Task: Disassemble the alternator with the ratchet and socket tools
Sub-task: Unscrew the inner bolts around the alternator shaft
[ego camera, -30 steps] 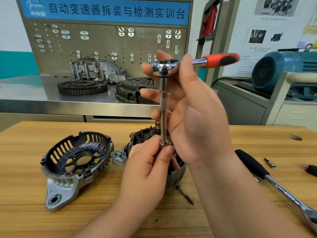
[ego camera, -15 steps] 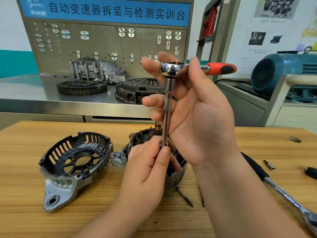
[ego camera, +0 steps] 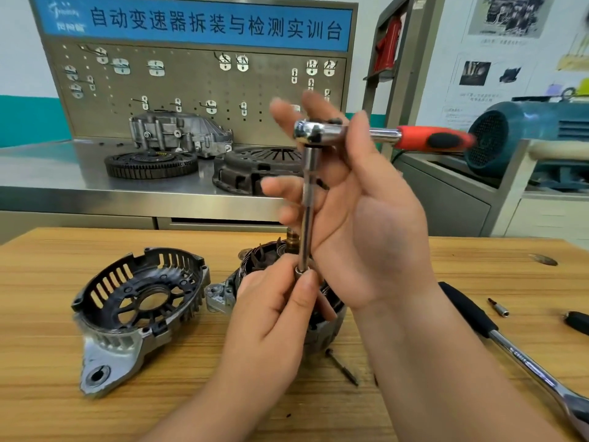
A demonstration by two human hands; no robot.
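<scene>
The alternator body (ego camera: 322, 323) stands on the wooden table (ego camera: 47, 409), mostly hidden behind my hands, with its copper shaft end (ego camera: 292, 240) showing. A small ratchet with a red handle (ego camera: 433, 140) carries a long extension bar (ego camera: 308, 202) that stands upright over the alternator. My right hand (ego camera: 366, 212) holds the ratchet head between thumb and fingers. My left hand (ego camera: 277, 311) pinches the lower end of the bar where the socket sits. The removed end cover (ego camera: 134, 307) lies to the left.
A large black-handled ratchet (ego camera: 510, 346) lies on the table at the right, with a small bit (ego camera: 498, 307) and a black object (ego camera: 578, 322) beyond it. A long bolt (ego camera: 342, 366) lies in front of the alternator. A steel bench with gearbox parts (ego camera: 178, 135) stands behind.
The ratchet head has swung a little to the right and its handle now points further right. My left hand stays pinched on the bar's lower end.
</scene>
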